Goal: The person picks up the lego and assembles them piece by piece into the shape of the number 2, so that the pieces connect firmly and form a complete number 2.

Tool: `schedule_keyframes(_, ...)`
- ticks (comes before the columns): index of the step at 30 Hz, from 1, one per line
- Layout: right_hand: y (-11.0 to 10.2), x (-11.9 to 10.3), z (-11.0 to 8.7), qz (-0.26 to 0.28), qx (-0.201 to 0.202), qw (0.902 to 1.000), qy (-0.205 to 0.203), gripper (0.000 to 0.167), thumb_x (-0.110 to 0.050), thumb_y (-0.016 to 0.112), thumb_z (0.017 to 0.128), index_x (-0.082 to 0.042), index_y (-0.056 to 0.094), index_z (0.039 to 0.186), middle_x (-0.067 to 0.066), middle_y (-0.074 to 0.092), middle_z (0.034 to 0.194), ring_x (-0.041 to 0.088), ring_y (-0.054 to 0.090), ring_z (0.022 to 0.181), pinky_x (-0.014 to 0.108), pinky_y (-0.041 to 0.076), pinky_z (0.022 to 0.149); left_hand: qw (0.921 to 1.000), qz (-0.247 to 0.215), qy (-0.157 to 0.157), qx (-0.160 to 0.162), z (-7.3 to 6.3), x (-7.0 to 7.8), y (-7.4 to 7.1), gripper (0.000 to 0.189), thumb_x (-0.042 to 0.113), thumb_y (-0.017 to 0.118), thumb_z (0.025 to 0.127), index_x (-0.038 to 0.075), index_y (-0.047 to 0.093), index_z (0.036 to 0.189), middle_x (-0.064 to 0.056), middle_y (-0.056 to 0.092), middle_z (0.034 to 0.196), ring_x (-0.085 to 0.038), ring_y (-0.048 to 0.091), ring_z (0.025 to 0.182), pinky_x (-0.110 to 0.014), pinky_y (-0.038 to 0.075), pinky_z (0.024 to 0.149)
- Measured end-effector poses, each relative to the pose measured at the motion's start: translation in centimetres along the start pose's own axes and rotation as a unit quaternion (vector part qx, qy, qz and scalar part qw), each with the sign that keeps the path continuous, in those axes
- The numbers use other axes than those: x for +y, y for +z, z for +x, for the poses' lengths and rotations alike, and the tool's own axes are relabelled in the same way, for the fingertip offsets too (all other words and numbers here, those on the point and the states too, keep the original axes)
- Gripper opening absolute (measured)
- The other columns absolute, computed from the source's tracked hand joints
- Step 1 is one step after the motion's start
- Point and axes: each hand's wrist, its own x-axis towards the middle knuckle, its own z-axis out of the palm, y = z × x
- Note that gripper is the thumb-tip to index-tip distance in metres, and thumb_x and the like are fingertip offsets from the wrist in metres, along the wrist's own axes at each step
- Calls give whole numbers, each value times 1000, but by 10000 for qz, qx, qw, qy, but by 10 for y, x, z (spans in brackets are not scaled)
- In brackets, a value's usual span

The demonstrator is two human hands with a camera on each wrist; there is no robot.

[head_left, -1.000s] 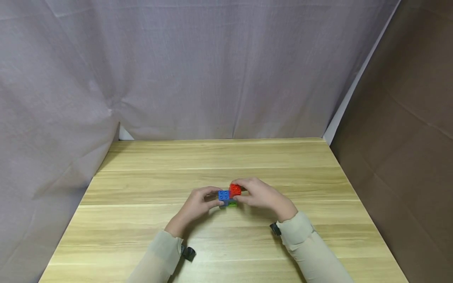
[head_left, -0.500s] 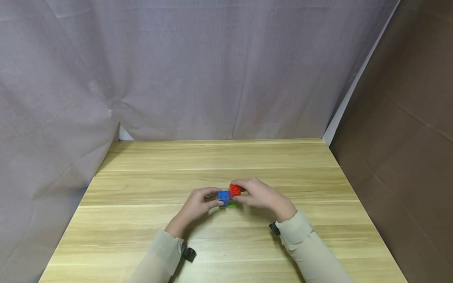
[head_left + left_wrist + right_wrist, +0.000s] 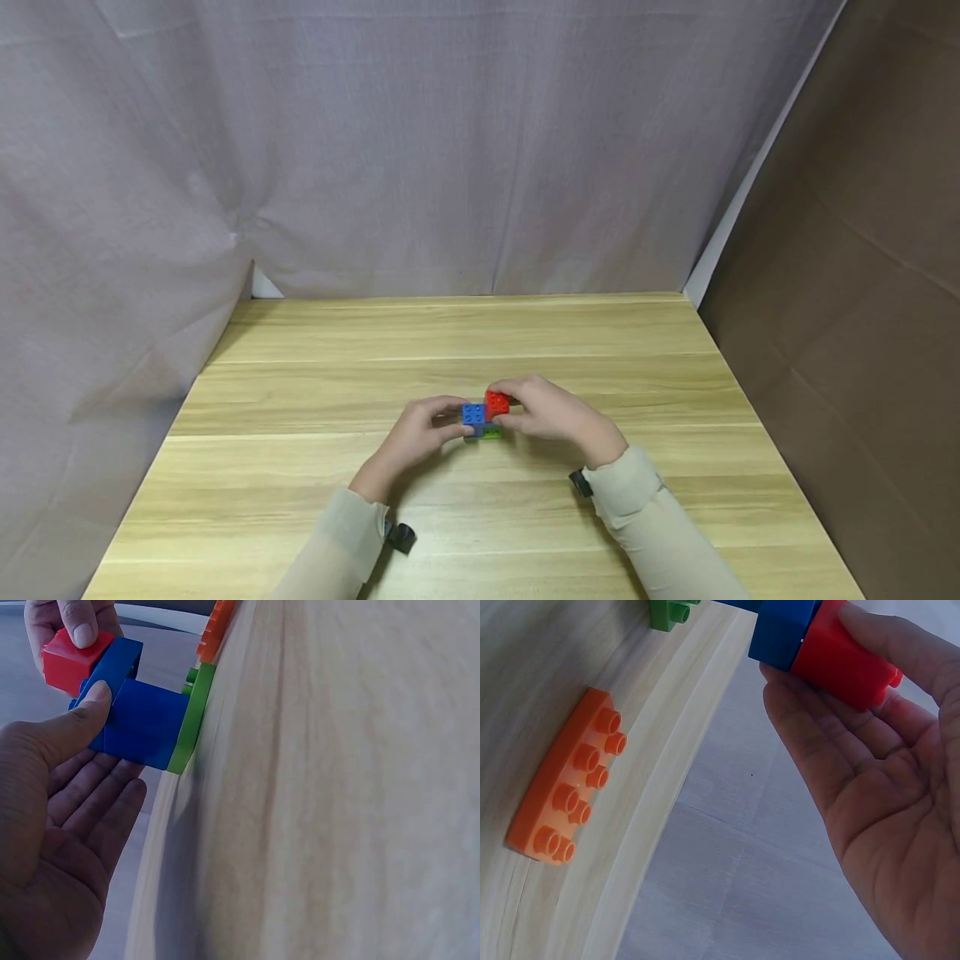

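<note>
On the table, a small tower has a green plate [image 3: 193, 720] as its base and a blue brick [image 3: 147, 724] standing on that. A second, longer blue brick [image 3: 120, 660] lies across the top and juts out to the right. My left hand [image 3: 415, 432] pinches the blue bricks from the left, its thumb on the near side. With thumb and fingers my right hand [image 3: 553, 412] holds a red brick [image 3: 496, 405] on the jutting end. In the right wrist view the red brick [image 3: 845, 656] sits flush against the blue one, studs facing the palm.
An orange plate [image 3: 564, 776] with several studs lies on the wooden table [image 3: 480, 517] beside the tower; in the head view the right hand hides it. Grey cloth [image 3: 390, 150] hangs behind the table, and a brown panel [image 3: 847, 250] stands at the right.
The red brick and right hand have shifted very slightly left. The left hand and the blue bricks stay in place.
</note>
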Motion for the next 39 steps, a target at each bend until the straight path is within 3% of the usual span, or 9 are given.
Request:
schedule_keyframes(32, -4, -2, 2, 123, -144, 9998, 117, 26, -20, 74, 94, -11, 66, 117, -7, 66, 95, 13, 57, 76, 27, 50, 67, 9999, 149, -37, 22, -1, 2, 0, 41, 31, 80, 87, 16, 70, 124, 3, 71, 120, -8, 68, 104, -30, 53, 96)
schedule_keyframes(39, -3, -3, 4, 14, -175, 9998, 118, 26, -20, 74, 94, -11, 66, 117, -9, 64, 94, 9, 56, 74, 25, 50, 66, 9999, 122, -90, 31, 0, 1, 0, 41, 31, 81, 86, 17, 70, 124, 4, 71, 119, -7, 69, 104, -29, 54, 95)
